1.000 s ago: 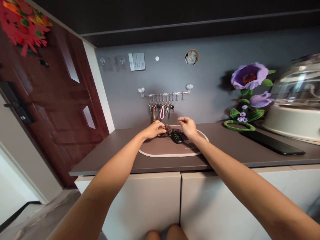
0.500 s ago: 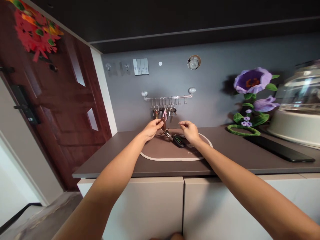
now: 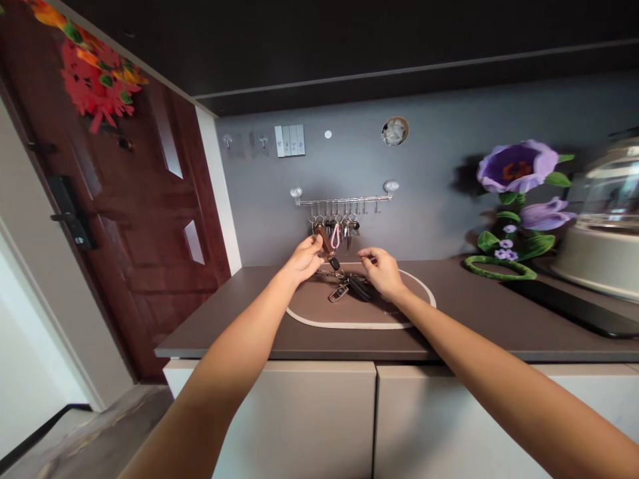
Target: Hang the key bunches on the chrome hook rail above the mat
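My left hand pinches a brown leather strap between thumb and fingers, in front of the hook rail. A small dark fob shows just below the strap. Under it, over the mat, are a chain, a metal-rimmed key tag and a black car key; whether they hang from the strap or rest on the mat I cannot tell. Beside the car key, my right hand is closed with its fingers curled; anything inside is hidden. Several keys and a pink loop hang from the rail.
The oval brown mat lies on a dark counter. To the right are a black phone, a purple fabric flower and a domed appliance. A dark shelf overhangs everything. The red-brown door stands left.
The view has shifted, so the scene sits lower and further right. The brown strap is raised and tilted. The fob, tag and car key have turned, and the car key's lit buttons no longer show.
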Motion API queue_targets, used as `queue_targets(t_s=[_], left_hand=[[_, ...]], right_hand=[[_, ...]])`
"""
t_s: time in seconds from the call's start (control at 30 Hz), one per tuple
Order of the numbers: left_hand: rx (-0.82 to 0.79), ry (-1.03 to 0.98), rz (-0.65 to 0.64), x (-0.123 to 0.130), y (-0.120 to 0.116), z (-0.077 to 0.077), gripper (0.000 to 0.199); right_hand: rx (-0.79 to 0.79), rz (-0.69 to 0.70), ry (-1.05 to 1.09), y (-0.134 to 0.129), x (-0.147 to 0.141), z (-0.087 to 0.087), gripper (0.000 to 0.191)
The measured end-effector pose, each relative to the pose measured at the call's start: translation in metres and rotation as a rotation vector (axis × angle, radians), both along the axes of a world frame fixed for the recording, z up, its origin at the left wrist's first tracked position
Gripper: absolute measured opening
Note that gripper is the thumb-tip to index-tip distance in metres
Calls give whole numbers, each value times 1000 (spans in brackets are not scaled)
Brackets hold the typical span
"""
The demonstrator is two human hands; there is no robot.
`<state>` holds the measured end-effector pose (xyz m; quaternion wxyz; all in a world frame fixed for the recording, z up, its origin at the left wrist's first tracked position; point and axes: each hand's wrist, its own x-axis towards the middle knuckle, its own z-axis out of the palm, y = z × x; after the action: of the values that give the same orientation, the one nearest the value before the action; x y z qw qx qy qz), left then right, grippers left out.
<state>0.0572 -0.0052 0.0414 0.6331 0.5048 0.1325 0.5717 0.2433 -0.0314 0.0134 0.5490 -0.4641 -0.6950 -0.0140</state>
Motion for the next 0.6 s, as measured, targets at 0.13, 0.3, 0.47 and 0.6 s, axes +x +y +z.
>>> queue_targets(t_s=[0.13,0.3,0.47,0.6], left_hand=[[-58,-75,22,1,-1,5,8],[-86,-160,63,2,2,11,10],[-104,-216,106,6,5,23,10],[-106,-217,140,12,6,37,13]], right_hand=[[20,35,-42,-2,-6,0,20],[7,87,-35,-3,-13,1,20],[-48,125,30,-4,-13,2,20],[-92,186,117,-5,-14,5,20]])
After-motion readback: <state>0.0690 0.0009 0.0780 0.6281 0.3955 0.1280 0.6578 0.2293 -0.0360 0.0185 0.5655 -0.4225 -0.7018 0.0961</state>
